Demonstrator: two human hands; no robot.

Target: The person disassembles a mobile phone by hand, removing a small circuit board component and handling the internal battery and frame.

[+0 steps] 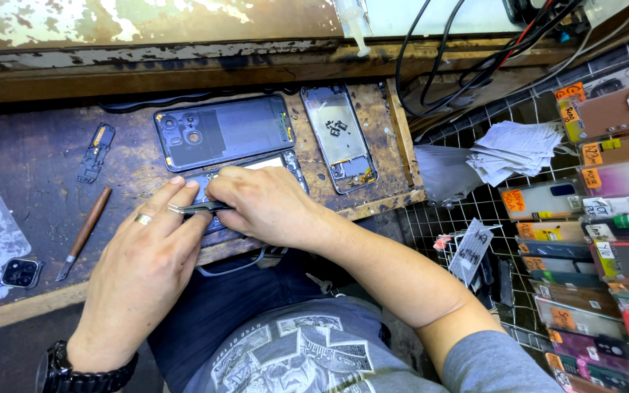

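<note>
At the far left of my worn wooden bench (38, 167) lies a loose camera module (20, 273), and beside it a brown-handled scalpel (83, 234). My left hand (140, 273), ring on one finger, lies flat with its fingertips pressing the opened phone (256, 169) at the bench edge. My right hand (263, 204) is closed around metal tweezers (196, 208), their tips over that phone. Behind it sits a blue back cover (223, 131), then a bare phone frame (338, 137) to the right.
</note>
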